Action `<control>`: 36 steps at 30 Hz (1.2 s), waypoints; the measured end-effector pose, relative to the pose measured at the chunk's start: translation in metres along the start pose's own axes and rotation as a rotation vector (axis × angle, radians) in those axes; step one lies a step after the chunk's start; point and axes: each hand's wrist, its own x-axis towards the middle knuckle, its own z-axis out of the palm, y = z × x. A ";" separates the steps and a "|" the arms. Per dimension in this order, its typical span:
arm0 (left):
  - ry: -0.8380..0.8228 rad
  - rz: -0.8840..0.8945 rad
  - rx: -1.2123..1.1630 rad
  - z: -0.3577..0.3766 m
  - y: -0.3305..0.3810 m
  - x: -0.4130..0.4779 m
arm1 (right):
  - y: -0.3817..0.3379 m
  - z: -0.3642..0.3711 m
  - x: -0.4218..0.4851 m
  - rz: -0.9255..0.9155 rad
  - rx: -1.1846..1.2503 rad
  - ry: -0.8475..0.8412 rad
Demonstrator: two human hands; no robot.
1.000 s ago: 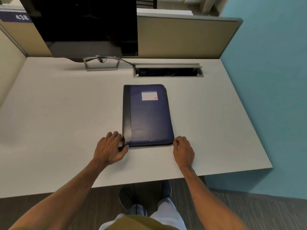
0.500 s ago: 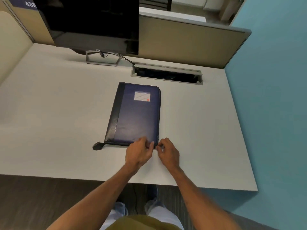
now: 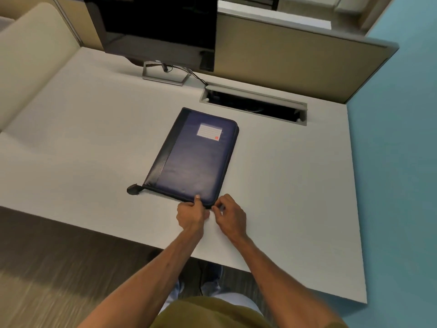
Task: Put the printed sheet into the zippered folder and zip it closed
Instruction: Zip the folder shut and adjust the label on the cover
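Observation:
A dark blue zippered folder [image 3: 196, 157] with a black spine strip and a white label lies flat and closed on the white desk [image 3: 71, 150]. A black zipper tail end [image 3: 133, 189] sticks out at its near left corner. My left hand [image 3: 190, 215] holds the folder's near edge by the near right corner, thumb on the cover. My right hand [image 3: 228, 215] is right beside that corner with fingertips pinched at the zipper; the pull itself is too small to make out. No printed sheet is in view.
A black monitor [image 3: 156, 27] on a metal stand sits at the back of the desk. An open cable slot [image 3: 255, 107] lies behind the folder. Beige partition panels close the back and left. A teal wall runs along the right.
My left hand left the folder's near left corner and joined the right hand at the near right corner. The view swung, so the folder now looks tilted.

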 end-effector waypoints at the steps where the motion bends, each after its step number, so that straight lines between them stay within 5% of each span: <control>1: 0.010 0.013 0.008 0.000 -0.002 0.004 | 0.000 0.001 0.001 -0.008 -0.001 -0.005; 11: -0.133 0.007 -0.283 -0.015 0.010 0.018 | -0.002 -0.004 0.023 0.012 -0.094 0.039; 25: -0.247 0.011 -0.355 -0.036 0.026 0.031 | -0.003 -0.020 0.091 0.052 -0.058 0.053; 30: -0.213 -0.030 -0.411 -0.034 0.031 0.038 | -0.009 -0.014 0.098 -0.015 0.024 -0.062; 36: -0.178 -0.046 -0.432 -0.038 0.029 0.040 | -0.013 0.008 0.071 -0.013 0.036 0.019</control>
